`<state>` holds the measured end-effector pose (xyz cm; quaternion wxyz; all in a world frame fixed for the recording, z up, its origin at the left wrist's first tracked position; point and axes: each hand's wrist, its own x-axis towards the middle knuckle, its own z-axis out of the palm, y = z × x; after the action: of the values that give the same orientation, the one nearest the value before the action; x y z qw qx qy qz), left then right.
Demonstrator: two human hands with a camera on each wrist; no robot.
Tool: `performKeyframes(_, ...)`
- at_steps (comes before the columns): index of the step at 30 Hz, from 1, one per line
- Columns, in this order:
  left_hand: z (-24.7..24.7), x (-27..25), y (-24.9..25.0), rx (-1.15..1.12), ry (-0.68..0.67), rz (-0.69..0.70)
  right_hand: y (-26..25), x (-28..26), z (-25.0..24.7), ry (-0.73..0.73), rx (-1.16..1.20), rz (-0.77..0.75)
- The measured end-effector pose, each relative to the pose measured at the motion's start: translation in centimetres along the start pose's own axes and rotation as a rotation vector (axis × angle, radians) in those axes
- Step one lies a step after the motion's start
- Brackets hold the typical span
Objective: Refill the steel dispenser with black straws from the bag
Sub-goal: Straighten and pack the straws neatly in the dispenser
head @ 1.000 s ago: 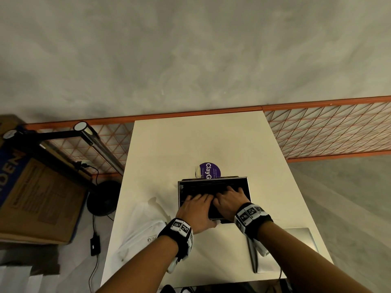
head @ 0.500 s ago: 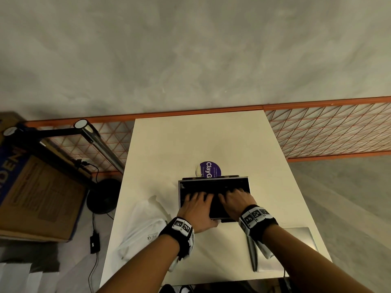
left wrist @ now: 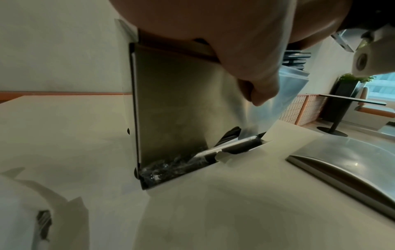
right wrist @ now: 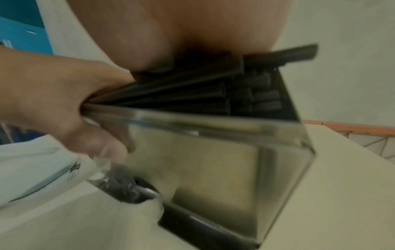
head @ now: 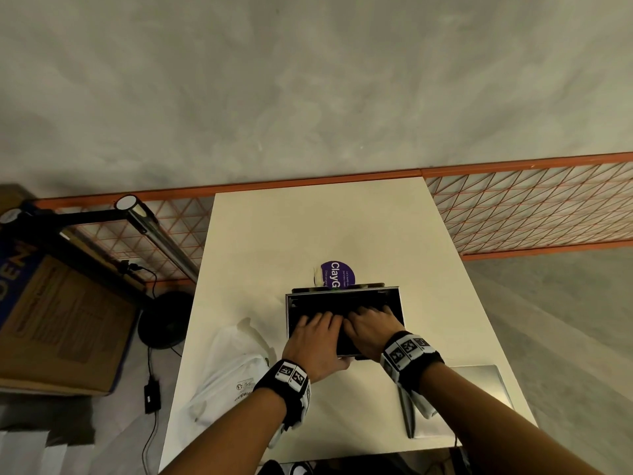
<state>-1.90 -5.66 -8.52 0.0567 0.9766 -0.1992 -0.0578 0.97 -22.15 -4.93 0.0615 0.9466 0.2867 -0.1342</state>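
Both forearms reach forward side by side, each with a black wristband carrying white marker tags. Left hand (head: pixel 317 341) is palm down with the fingers spread flat forward, and its thumb hooks down over the near edge of the steel dispenser (head: pixel 287 313), so the web of the hand straddles that wall. Right hand (head: pixel 371 329) sits just beside it, nearly touching, palm down too, fingers laid flat on the black straws (right wrist: pixel 192 91). Right wrist view is blurry, so finger detail there is hard to make out.
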Motion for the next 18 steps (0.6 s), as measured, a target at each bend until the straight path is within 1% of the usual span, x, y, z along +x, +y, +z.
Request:
performKeyframes(5,0.1,-0.2,0.2,-0.003,0.055,0.003,0.0,-0.7,1.2,0.147,0.049,0.009)
performKeyframes(9,0.0,-0.3,0.2,0.008,0.049,-0.005,0.2,-1.0,1.9,0.294,0.019,0.002)
performKeyframes(11,-0.2,-0.3,0.2,0.004,0.025,-0.014,0.3,-0.8,2.0,0.293,0.025,0.004)
performKeyframes(14,-0.4,0.0,0.3,-0.009,-0.017,-0.031,0.4,-0.1,2.3,0.248,0.062,0.037)
performKeyframes(16,-0.3,0.1,0.3,-0.004,-0.033,-0.044,0.4,0.1,2.6,0.232,0.075,0.023)
performKeyframes(18,-0.3,0.1,0.4,0.004,-0.036,-0.055,0.6,0.3,2.7,0.246,0.096,0.021)
